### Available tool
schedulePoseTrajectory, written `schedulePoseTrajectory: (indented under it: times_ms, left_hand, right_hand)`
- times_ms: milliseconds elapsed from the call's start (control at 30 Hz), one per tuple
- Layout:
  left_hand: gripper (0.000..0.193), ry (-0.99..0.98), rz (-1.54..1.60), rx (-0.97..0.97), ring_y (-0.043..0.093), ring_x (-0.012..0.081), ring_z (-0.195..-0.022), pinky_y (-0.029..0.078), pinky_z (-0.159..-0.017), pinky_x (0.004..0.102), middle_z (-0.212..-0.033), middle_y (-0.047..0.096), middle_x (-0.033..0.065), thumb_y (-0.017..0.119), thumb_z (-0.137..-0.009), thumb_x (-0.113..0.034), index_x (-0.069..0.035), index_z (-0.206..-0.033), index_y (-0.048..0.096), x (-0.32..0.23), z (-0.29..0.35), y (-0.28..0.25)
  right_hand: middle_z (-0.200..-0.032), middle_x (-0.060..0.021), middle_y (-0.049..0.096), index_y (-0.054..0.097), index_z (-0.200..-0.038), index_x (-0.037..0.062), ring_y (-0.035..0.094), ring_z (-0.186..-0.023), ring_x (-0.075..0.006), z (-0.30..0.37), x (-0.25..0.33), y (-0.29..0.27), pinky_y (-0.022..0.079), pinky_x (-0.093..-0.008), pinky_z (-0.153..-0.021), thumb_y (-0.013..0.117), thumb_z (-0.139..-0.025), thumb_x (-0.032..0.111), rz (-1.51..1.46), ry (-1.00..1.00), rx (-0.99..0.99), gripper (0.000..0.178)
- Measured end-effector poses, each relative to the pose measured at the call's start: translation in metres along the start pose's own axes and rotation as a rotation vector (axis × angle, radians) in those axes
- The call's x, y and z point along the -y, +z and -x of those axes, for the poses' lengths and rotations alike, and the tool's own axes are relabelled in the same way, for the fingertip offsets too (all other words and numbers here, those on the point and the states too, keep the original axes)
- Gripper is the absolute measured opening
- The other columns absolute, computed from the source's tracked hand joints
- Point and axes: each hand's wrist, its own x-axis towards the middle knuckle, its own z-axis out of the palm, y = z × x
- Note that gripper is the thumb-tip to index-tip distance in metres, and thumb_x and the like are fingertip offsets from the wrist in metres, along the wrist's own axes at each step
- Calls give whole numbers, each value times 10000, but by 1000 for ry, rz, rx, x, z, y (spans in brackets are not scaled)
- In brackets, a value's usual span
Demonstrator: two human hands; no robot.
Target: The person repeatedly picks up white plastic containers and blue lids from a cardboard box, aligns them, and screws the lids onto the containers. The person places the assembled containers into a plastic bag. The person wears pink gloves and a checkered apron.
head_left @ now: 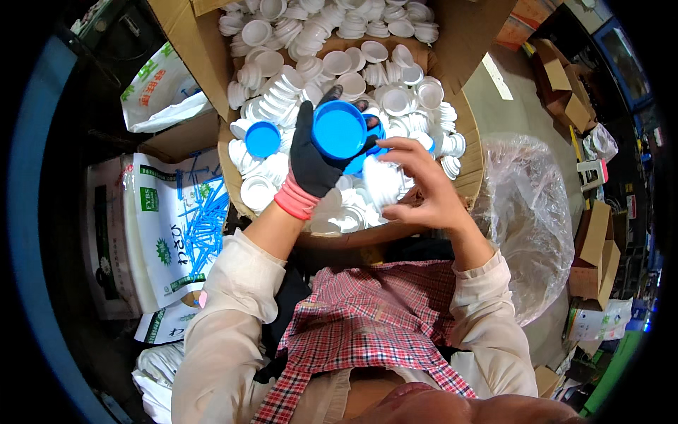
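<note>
My left hand [309, 166], in a black glove with a pink cuff, is closed around a round blue plastic cap [339, 130], its hollow side facing up. My bare right hand [432, 189] grips a short stack of white plastic caps [381, 181] between thumb and fingers, slightly blurred. More blue shows between the two hands, partly hidden by them. Both hands are over a cardboard box [470, 138] heaped with white caps [397, 101], many nested in rows. Another blue cap [263, 140] lies among them, left of my gloved hand.
Left of the box, thin blue plastic strips [205, 230] lie on a printed white bag [159, 244]. Another white bag [162, 92] stands farther back. Clear plastic sheeting [530, 219] bulges at the box's right. Open cardboard boxes [595, 258] line the floor at far right.
</note>
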Motion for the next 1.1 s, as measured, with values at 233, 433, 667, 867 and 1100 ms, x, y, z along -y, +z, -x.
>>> schedulePoseTrajectory:
  times_ms: [233, 433, 667, 867, 1100]
  left_hand:
    - [534, 18, -494, 41, 520, 264, -1230, 425, -1033, 379, -1408, 464, 180, 469, -1009, -279, -77, -1470, 289, 13, 15, -2]
    - [575, 290, -962, 157, 509, 250, -1240, 426, -1032, 357, -1396, 470, 165, 567, -954, -88, -35, -1454, 288, 26, 21, -21]
    - [532, -10, -276, -26, 524, 229, -1212, 440, -1021, 346, -1364, 487, 135, 550, -960, -67, -16, -1440, 329, 25, 19, 2]
    - [533, -30, -283, -1, 535, 236, -1201, 458, -1004, 351, -1353, 494, 128, 552, -953, -58, -20, -1438, 334, 23, 20, 4]
    - [670, 144, -721, -31, 548, 252, -1191, 463, -995, 352, -1359, 497, 152, 630, -860, 11, -38, -1448, 313, 34, 15, -23]
  right_hand:
    - [-1208, -70, 533, 538, -1295, 32, 509, -1138, -180, -3, -2, 7, 463, -324, -945, 814, -700, 89, -230, 69, -289, 658]
    - [-1119, -102, 536, 573, -1277, 114, 556, -1024, -236, -15, 13, 21, 492, -344, -845, 836, -664, 143, 275, -1, -320, 668]
    - [-1104, -134, 529, 569, -1255, 46, 534, -1013, -298, -18, 17, 24, 461, -375, -863, 796, -644, 81, 465, -93, -281, 653]
    - [-1087, -127, 518, 580, -1249, 56, 529, -978, -289, -17, 18, 24, 465, -373, -800, 807, -648, 98, 497, -95, -275, 644]
    - [-1103, -133, 514, 578, -1258, 61, 520, -987, -298, -15, 19, 24, 470, -375, -798, 797, -652, 90, 530, -104, -263, 645]
